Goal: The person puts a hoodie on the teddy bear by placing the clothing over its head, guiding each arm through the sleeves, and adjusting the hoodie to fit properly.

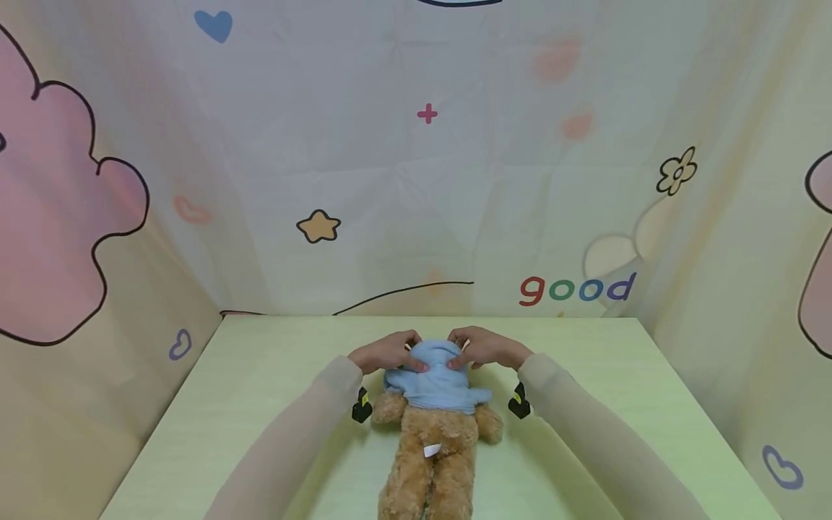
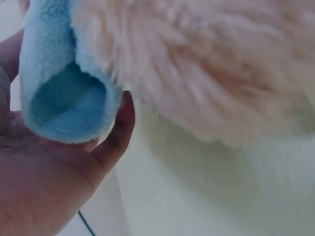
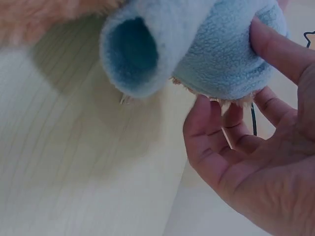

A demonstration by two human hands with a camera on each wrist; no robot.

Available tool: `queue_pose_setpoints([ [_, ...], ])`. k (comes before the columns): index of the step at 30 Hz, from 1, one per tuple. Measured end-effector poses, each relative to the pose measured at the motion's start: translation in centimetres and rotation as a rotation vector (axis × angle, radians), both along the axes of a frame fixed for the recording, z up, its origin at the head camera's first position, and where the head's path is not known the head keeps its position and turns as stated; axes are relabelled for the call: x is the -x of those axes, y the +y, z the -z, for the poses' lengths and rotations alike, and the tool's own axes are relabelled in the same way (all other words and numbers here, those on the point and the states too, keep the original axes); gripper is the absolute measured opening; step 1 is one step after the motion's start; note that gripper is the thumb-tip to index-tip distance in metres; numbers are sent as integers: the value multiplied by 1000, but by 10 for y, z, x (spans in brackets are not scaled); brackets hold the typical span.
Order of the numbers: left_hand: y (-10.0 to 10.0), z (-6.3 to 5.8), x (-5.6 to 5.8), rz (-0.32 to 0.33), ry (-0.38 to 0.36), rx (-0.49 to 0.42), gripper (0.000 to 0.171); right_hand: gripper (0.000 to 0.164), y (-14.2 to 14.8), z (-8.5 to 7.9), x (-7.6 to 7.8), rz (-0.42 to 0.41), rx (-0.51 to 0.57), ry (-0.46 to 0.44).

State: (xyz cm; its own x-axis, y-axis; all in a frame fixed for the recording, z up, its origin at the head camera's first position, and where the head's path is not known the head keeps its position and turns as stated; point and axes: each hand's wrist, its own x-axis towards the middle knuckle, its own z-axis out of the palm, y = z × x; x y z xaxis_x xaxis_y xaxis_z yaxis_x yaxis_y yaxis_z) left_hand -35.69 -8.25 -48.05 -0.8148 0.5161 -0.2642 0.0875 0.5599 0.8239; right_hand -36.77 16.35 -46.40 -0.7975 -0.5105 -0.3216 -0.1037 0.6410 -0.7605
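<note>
The toy [image 1: 442, 433], brown and long-piled, lies lengthwise on the table [image 1: 208, 440], legs toward the person, its two stubby arms set out to the sides. A small white tag [image 1: 432, 451] of smooth, flat material stands out from the fur between the legs. A pale blue top [image 1: 438, 390] of napped fleece covers the head and upper body; the surface is creased at the head end, and a fringe of fur shows below its edge in the right wrist view. Both sleeves are short tubes with round, hollow ends (the wrist views look straight into them). The left hand [image 1: 388, 352] pinches the fleece at the head end, thumb above. The right hand [image 1: 486, 348] pinches it opposite, thumb pressed into the nap and fingers bent beneath. A black device with a yellow mark sits below each wrist. The person's cuffs are pale, plain cloth. The table is pale and lightly grained. Behind it hangs a softly wrinkled curtain [image 1: 390, 173], printed with an outlined star and coloured letters reading "good".
</note>
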Motion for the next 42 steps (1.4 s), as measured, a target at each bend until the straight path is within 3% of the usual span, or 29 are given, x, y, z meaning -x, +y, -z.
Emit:
queue_pose_setpoints([
  [8, 4, -1, -1, -18, 188, 28, 30, 22, -2, 2, -2, -9, -29, 229],
  [14, 8, 2, -3, -34, 390, 57, 26, 22, -5, 1, -5, 3, -63, 249],
  [20, 10, 10, 1, -47, 523, 101, 22, 19, -7, 1, -6, -12, -78, 318],
  [25, 12, 11, 0, -71, 605, 171, 24, 16, -11, 5, -7, 14, -112, 472],
  [32, 17, 6, -2, -111, 761, 308, 18, 5, -18, 8, -11, 123, -267, 701],
  [36, 12, 4, -1, -120, 723, 309, 17, 12, -15, 9, -12, 91, -217, 701],
  [42, -2, 5, -1, -121, 594, 193, 8, 40, 0, 12, -7, -9, 20, 451],
])
